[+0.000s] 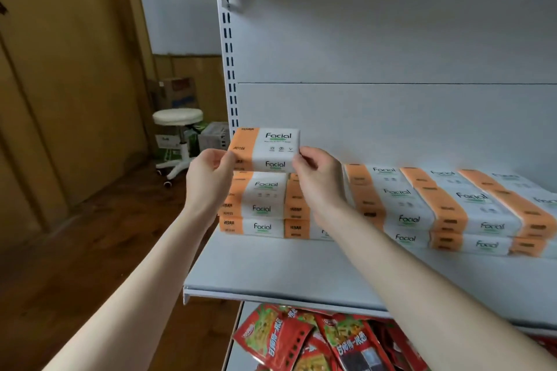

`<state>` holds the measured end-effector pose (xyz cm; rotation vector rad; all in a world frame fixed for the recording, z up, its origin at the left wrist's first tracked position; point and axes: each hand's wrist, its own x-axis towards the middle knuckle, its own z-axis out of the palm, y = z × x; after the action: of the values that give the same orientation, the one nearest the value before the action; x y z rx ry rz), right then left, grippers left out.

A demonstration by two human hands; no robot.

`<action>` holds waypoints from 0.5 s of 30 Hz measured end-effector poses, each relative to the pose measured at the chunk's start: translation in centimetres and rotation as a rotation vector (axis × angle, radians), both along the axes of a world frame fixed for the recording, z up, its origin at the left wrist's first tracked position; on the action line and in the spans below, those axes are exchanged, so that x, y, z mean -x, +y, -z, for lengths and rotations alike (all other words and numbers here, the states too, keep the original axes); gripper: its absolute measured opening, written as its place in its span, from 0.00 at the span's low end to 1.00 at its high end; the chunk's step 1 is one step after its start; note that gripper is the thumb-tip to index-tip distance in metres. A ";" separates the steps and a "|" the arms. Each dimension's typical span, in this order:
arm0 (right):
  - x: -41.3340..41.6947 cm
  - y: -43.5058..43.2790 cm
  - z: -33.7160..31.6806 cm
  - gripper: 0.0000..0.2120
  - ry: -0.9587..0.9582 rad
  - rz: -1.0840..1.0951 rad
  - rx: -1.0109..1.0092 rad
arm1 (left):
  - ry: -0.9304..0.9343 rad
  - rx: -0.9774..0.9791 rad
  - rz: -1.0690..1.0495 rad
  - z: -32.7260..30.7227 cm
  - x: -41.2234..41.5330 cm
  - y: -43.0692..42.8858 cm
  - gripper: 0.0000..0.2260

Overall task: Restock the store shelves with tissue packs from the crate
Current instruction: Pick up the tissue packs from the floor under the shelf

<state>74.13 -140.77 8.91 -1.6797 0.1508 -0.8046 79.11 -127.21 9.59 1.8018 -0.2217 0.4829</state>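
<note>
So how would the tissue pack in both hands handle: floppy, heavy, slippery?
Probably light: left hand and right hand pinch the tissue pack by its ends only. Likely soft yet shape-keeping: no sag shows between them. Flat-sided, so unlikely to roll on the stack.

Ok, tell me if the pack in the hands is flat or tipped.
Flat: the tissue pack is level over the left stack, left hand and right hand pinching its ends.

Tissue packs [266, 149] orange/white; snack bags [301, 337] red.
</note>
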 end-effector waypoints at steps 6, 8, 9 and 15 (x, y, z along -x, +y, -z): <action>2.0 1.1 1.9 0.11 0.003 -0.054 -0.035 | 0.108 0.133 0.063 1.8 0.8 1.6 0.04; 3.9 1.7 3.1 0.11 -0.033 -0.073 -0.032 | 0.100 0.180 0.087 2.9 2.6 2.6 0.07; 4.8 2.1 3.9 0.11 -0.050 -0.093 -0.024 | 0.079 0.192 0.083 3.6 3.7 3.1 0.08; 7.8 4.3 8.7 0.10 0.045 -0.157 0.126 | 0.099 0.034 -0.043 7.9 7.4 5.8 0.07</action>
<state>66.32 -136.47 0.25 -1.8046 -0.0017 -0.6706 71.69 -121.40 1.65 1.7954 -0.1059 0.4240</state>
